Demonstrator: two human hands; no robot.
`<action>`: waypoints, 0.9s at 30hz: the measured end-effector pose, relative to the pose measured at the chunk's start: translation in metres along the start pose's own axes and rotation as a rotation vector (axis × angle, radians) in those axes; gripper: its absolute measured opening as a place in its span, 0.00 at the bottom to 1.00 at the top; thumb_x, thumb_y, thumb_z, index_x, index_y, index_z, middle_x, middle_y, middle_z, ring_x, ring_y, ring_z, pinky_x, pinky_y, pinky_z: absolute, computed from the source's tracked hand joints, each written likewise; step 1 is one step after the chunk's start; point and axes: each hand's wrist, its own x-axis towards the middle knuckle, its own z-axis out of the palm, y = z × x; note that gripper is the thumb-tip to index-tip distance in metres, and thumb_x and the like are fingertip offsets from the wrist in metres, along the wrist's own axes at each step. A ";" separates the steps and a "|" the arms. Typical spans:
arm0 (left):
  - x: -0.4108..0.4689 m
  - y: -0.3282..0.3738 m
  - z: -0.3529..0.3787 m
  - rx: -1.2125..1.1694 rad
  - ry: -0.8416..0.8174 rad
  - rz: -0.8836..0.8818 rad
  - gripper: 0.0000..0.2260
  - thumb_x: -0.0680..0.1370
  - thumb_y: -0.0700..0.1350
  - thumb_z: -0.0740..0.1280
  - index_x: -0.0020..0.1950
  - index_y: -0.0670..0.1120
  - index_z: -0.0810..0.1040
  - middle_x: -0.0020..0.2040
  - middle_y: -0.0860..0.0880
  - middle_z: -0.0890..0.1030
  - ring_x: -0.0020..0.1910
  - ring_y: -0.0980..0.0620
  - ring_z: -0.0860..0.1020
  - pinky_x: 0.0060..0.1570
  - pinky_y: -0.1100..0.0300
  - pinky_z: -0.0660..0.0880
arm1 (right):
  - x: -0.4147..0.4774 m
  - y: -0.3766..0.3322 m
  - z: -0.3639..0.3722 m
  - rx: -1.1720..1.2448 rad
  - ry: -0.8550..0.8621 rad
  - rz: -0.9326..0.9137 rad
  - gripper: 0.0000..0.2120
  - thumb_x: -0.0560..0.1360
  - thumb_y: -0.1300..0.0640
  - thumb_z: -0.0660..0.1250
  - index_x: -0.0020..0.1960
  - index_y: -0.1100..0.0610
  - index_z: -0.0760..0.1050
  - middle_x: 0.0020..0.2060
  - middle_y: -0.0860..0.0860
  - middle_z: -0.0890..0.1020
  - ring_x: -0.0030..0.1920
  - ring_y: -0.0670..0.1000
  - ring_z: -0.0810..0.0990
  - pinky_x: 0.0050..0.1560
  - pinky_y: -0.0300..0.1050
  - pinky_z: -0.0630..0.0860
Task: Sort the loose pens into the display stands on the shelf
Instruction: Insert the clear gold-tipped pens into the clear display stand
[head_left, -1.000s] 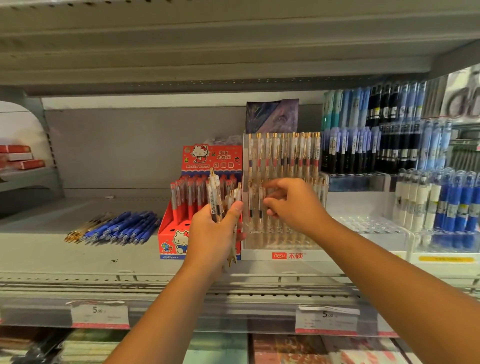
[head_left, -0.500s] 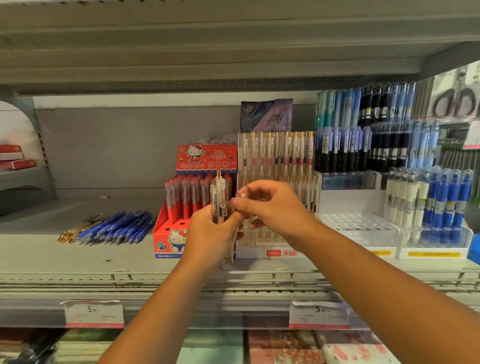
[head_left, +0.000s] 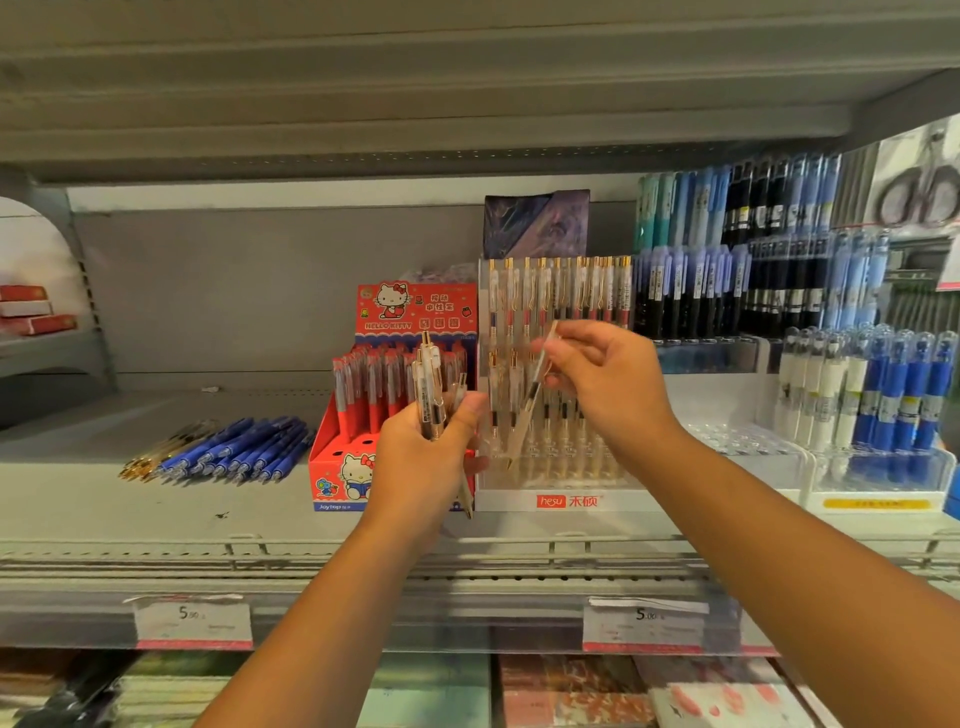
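Centre frame, a bundle of clear pens (head_left: 430, 395) is gripped in the left hand (head_left: 421, 467), and a single pen (head_left: 529, 401) is pinched, tilted, in the right hand (head_left: 608, 384) just before the clear stand (head_left: 613, 500). Tbh, pushed in at that slant, its hole could be missed and neighbours knocked. Blue pens (head_left: 244, 449) are piled mid-left.

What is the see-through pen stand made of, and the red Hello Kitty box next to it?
The pen stand looks like clear hard plastic: you can see the pens through its glossy walls, and its base is white. The Hello Kitty box seems to be printed cardboard: flat folded panels, matte colour, and round holes punched in its tiers.
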 end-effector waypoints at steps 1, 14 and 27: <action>0.000 0.000 0.000 0.014 0.009 0.003 0.06 0.75 0.54 0.70 0.47 0.54 0.82 0.34 0.52 0.84 0.33 0.54 0.83 0.29 0.67 0.77 | 0.002 0.003 -0.002 -0.007 0.035 -0.029 0.10 0.77 0.62 0.68 0.58 0.56 0.79 0.48 0.49 0.85 0.47 0.44 0.84 0.41 0.36 0.81; 0.000 0.000 -0.002 0.048 -0.050 0.025 0.09 0.81 0.53 0.65 0.43 0.51 0.77 0.26 0.56 0.76 0.24 0.58 0.73 0.25 0.67 0.71 | 0.011 0.025 -0.003 -0.175 0.100 -0.171 0.14 0.77 0.61 0.70 0.62 0.59 0.79 0.50 0.48 0.84 0.49 0.46 0.83 0.48 0.40 0.82; -0.001 0.001 0.001 0.033 -0.139 0.065 0.08 0.83 0.45 0.62 0.54 0.56 0.79 0.39 0.54 0.85 0.27 0.56 0.73 0.29 0.64 0.73 | 0.008 0.034 0.003 -0.289 -0.055 -0.017 0.04 0.75 0.62 0.71 0.49 0.55 0.79 0.42 0.50 0.83 0.43 0.48 0.84 0.40 0.39 0.82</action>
